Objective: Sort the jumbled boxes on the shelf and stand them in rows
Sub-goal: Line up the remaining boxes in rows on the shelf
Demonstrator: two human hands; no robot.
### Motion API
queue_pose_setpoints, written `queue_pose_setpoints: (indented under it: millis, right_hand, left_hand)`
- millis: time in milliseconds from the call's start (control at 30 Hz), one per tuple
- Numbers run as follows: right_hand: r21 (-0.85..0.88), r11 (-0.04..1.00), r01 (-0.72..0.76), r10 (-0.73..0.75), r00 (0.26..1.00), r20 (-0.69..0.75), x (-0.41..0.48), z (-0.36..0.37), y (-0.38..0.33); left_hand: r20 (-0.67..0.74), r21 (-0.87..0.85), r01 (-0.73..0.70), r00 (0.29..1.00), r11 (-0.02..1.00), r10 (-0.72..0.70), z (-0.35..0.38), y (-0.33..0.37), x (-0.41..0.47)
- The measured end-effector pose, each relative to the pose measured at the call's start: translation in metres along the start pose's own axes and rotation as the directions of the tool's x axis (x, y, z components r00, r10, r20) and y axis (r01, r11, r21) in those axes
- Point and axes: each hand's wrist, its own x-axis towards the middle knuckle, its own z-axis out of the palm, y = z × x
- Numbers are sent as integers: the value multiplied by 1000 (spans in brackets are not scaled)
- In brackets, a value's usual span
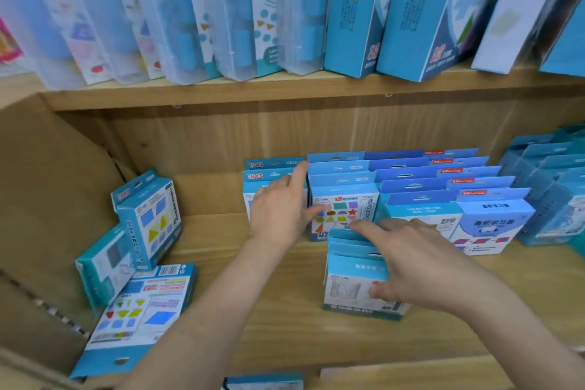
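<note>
Blue and white boxes stand in rows at the back of the wooden shelf point(285, 336). My left hand point(281, 212) rests flat against the front of the leftmost row point(269, 171), index finger pointing up between it and the shape-picture row point(343, 206). My right hand point(408, 263) grips a small stack of upright boxes point(351, 282) in front of the rows, fingers over their tops and thumb on the front face. At the left, two boxes point(148, 215) lean against the shelf side and one lies flat point(139, 310).
Further rows of blue boxes point(443, 187) stand to the right, with a darker blue group point(550, 187) at the far right. The upper shelf point(285, 89) holds tall clear and blue packages. Another box point(266, 383) shows below the shelf's front edge.
</note>
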Motion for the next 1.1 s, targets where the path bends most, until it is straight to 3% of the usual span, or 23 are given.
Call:
queue_pose_setpoints:
  millis: [100, 200, 333, 433, 667, 767, 900, 1100]
  right_hand:
    - [91, 995, 33, -32, 999, -12, 10, -8, -12]
    - [198, 974, 110, -103, 994, -48, 27, -21, -34]
    - [256, 946, 197, -173, 978, -114, 59, -39, -73]
    - [298, 924, 238, -189, 965, -183, 85, -43, -99]
    - [265, 925, 273, -210, 947, -242, 137, -44, -136]
    - [246, 934, 259, -200, 949, -242, 155, -38, -142]
    - [250, 941, 229, -172, 957, -232, 176, -30, -148]
    - [142, 954, 265, -235, 951, -199, 209, -25, -161]
  left_hand:
    - [-153, 128, 32, 988, 991, -12, -33, -42, -18]
    - [-288, 298, 198, 951, 934, -110, -59, -105, -36]
    - [-151, 414, 341, 940, 844, -306, -75, -160, -55]
    - [-61, 373, 424, 899, 825, -434, -72, -176, -63]
    - [-17, 76, 524, 851, 848, -524, -80, -177, -52]
    - [-202, -103, 469, 854, 877, -480, -90, -171, -57]
    - [-494, -221, 302, 785, 927, -373, -117, -149, -70]
    - [-536, -246, 170, 797, 954, -280, -130, -139, -112]
